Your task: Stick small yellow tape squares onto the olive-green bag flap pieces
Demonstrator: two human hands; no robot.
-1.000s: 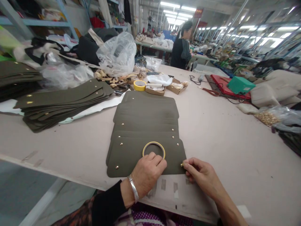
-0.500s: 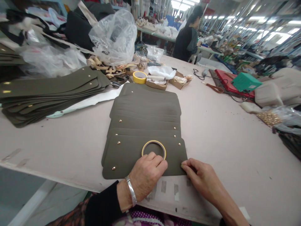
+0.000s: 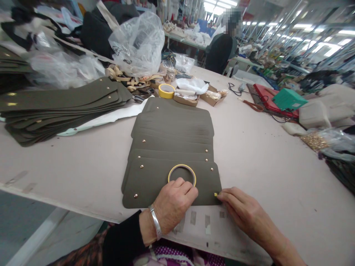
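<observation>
My left hand (image 3: 176, 203) rests on the front olive-green panel (image 3: 155, 184), its fingers closed on the near side of a thin roll of yellow tape (image 3: 169, 173) that stands tilted up. At the panel's right edge, my right hand (image 3: 244, 207) has its fingers pressed together. A small piece of yellow tape (image 3: 215, 194) shows on the panel right at those fingertips. Gold rivets (image 3: 142, 166) dot the panel near its corners. Behind it, several like panels (image 3: 172, 123) lie overlapped in a stepped row. The right thumb is mostly hidden.
Another stack of olive panels (image 3: 63, 99) lies at the left. Behind stand a thicker yellow tape roll (image 3: 166, 91), small cardboard boxes (image 3: 213, 96) and a clear plastic bag (image 3: 138, 44). A green box (image 3: 290, 97) is at the right. A person (image 3: 220, 51) sits in the background.
My right hand has shifted slightly right, and the yellow tape piece on the panel now shows beside its fingertips. My left hand keeps hold of the tape roll. The view has shifted a little.
</observation>
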